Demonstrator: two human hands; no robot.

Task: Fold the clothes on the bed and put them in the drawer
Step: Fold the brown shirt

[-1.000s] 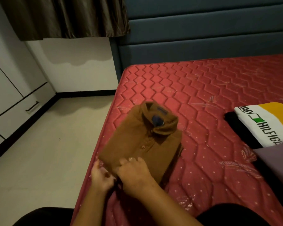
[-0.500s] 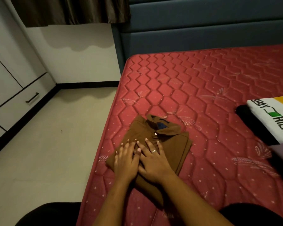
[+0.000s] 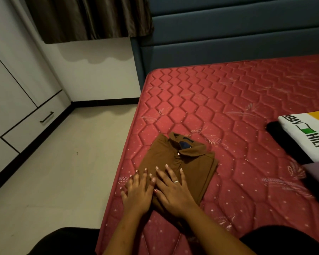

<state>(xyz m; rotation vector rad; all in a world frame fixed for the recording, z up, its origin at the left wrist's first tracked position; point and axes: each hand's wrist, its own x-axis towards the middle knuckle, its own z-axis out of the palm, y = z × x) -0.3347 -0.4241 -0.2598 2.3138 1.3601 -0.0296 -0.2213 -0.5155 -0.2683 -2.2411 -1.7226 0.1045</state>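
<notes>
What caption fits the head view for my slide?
The left hand and right hand press flat on the folded brown shirt at the edge of the red mattress; drawer shut.

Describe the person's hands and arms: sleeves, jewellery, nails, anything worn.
Both forearms are bare, with no sleeve, watch or bracelet in view. The right hand wears a plain silver-coloured ring on one finger. The left hand shows no ring. The nails on both hands look pale and reach slightly past the fingertips.
</notes>
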